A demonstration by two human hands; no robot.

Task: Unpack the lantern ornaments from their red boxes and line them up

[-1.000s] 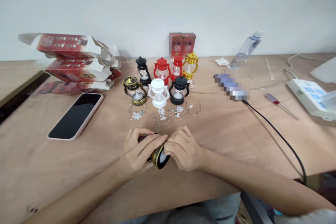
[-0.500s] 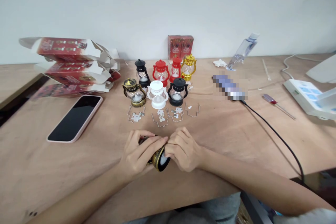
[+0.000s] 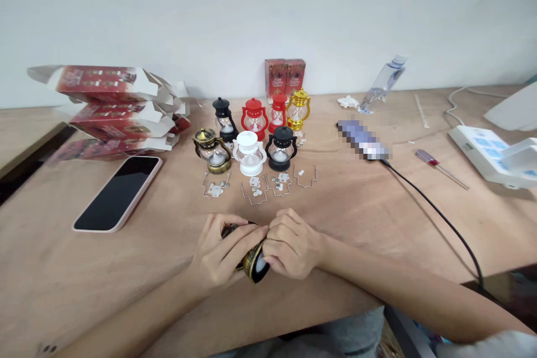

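Both hands meet at the near middle of the table (image 3: pixel 377 224), and a small dark lantern (image 3: pixel 254 264) lies on its side between them. Its long axis runs from far-left to near-right. The top end is hidden under the curled fingers of the left hand (image 3: pixel 220 257), which wraps around the body. The gold-rimmed base looks toward the near right, where the right hand (image 3: pixel 291 246) is closed with its fingertips pressed on the rim. So both hands touch it, one at each end. The standing lanterns (image 3: pixel 250 152) and wire parts (image 3: pixel 255 190) stay farther away, well apart.
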